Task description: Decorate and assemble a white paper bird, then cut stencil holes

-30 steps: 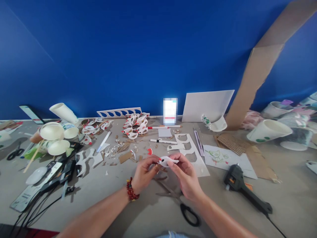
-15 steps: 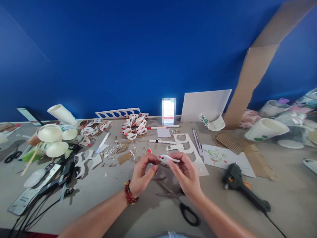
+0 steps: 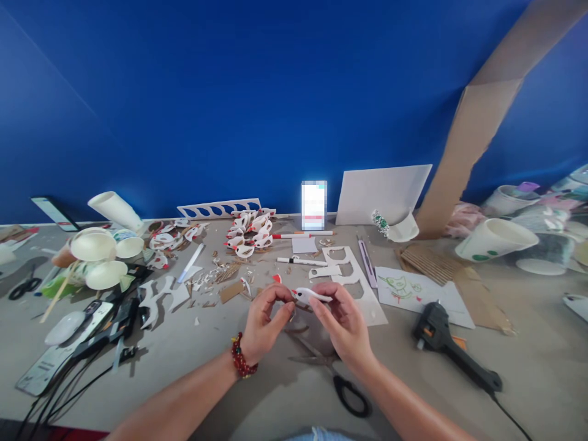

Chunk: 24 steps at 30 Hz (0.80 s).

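A small white bird cutout (image 3: 304, 295) with a red beak and a black eye is pinched between the thumb and fingers of my right hand (image 3: 345, 324). Its beak points left, toward my left hand (image 3: 267, 321), whose curled fingertips are close to or at the beak. Whatever those left fingers hold, if anything, is too small to make out. Under my hands lie scissors (image 3: 351, 397) with black handles, blades spread on the table. Just beyond my left fingers is a small red scrap (image 3: 277, 278).
Finished-looking birds (image 3: 250, 233) are heaped at the back. A cut-out white sheet (image 3: 362, 285), a cutter knife (image 3: 366, 260) and a bird drawing (image 3: 408, 289) lie rightward. A glue gun (image 3: 452, 352) rests at right. Cups (image 3: 94, 245), a power strip and cables crowd the left.
Both hands stay almost in place; the bird cutout shifts very slightly left toward my left fingers. The rest of the table looks the same.
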Motion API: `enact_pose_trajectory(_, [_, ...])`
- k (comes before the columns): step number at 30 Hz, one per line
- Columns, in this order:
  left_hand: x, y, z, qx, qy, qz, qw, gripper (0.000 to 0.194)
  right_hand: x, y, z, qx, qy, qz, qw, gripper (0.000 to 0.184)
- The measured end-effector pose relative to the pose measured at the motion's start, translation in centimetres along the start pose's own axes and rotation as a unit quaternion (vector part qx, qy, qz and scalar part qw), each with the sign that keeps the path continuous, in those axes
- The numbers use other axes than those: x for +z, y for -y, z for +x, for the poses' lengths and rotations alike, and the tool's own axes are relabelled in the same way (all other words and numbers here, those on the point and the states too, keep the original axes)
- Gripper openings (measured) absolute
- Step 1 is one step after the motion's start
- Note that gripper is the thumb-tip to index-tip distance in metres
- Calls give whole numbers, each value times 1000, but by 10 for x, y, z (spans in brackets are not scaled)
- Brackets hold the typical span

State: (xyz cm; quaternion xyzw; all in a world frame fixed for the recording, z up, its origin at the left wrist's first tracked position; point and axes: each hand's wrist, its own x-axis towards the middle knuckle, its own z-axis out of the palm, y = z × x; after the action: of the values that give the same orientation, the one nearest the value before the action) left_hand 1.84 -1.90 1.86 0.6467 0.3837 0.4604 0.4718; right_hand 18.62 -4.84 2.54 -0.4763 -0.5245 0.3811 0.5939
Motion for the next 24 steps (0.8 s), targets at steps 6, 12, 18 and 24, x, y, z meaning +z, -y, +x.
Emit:
enact_pose_trajectory(6, [0,2,0,9,-5,0,1000,9,0,-1,0,-5,2,-10,1000,10])
enact_pose_trajectory(12, [1,2,0,2,-15,3,1000,12,0,-2,-1,0,1,-10,1000,12])
enact_pose_trajectory(18, [1,5,0,3,-15,-3,1000,10,0,-3,-1,-2,1,-8,1000,10])
enact_pose_trajectory(24, [1,2,-3,-15,-16,-28,999,11,0,-3,-1,-3,4,-10,1000,8])
